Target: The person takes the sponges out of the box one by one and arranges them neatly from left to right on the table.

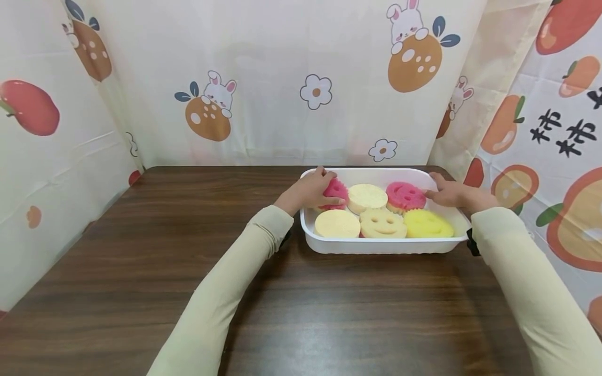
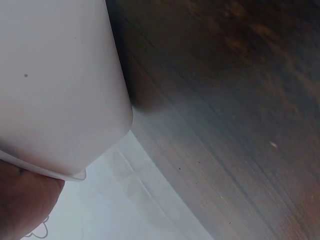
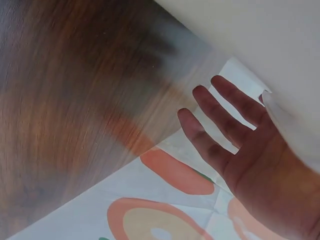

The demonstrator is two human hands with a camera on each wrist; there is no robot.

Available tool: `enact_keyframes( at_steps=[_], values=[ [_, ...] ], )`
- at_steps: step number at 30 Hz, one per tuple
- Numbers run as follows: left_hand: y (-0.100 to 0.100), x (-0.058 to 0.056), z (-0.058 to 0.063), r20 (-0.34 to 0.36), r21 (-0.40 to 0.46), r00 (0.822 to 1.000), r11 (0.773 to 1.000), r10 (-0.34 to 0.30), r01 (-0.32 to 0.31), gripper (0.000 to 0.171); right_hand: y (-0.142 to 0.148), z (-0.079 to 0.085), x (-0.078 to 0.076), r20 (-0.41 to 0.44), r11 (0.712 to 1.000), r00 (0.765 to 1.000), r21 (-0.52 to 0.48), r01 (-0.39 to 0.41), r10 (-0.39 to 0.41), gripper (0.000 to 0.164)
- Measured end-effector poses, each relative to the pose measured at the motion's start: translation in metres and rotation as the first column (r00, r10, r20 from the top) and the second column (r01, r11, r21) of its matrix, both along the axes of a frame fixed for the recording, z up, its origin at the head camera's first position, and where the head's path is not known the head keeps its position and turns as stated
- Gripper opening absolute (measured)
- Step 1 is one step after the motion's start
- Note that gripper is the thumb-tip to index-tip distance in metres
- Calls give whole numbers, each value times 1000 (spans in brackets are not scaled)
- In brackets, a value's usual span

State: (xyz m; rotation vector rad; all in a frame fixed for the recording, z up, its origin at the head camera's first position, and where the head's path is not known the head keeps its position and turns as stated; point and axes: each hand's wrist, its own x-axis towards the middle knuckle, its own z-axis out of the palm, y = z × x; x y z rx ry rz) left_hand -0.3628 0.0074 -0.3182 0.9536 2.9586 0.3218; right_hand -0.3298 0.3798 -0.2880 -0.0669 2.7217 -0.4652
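A white plastic tray holds several round sponges. My left hand reaches over its left rim and grips a pink sponge, thumb at the front and fingers behind; the hand covers part of it. In the left wrist view, the tray's outer wall hides most of that hand. My right hand is at the tray's right rim, its thumb inside near a pink smiley sponge. From the right wrist view, that hand's fingers are spread and fairly straight outside the wall.
Also in the tray are two plain pale-yellow sponges, a cream smiley sponge and a bright yellow one. The tray stands on a dark wood table, near its back edge. Patterned curtains enclose the table behind and at both sides.
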Motion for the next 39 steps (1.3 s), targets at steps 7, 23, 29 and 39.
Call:
enact_keyframes(
  at_steps=[7, 23, 29, 39],
  values=[
    [1, 1, 0, -39, -8, 999, 1000, -23, 23, 85, 4, -6, 0, -23, 1000, 999, 13, -22, 22, 82],
    [-1, 0, 5, -29, 52, 998, 997, -58, 60, 77, 3, -17, -5, -150, 997, 986, 34, -68, 73, 69],
    [-2, -1, 3, -19, 85, 998, 994, -60, 62, 74, 3, -18, -4, -169, 994, 982, 77, -72, 84, 69],
    [-4, -3, 2, -14, 167, 1000, 986, 6, -4, 58, -3, -17, -1, -165, 993, 984, 110, -45, 63, 75]
  ],
)
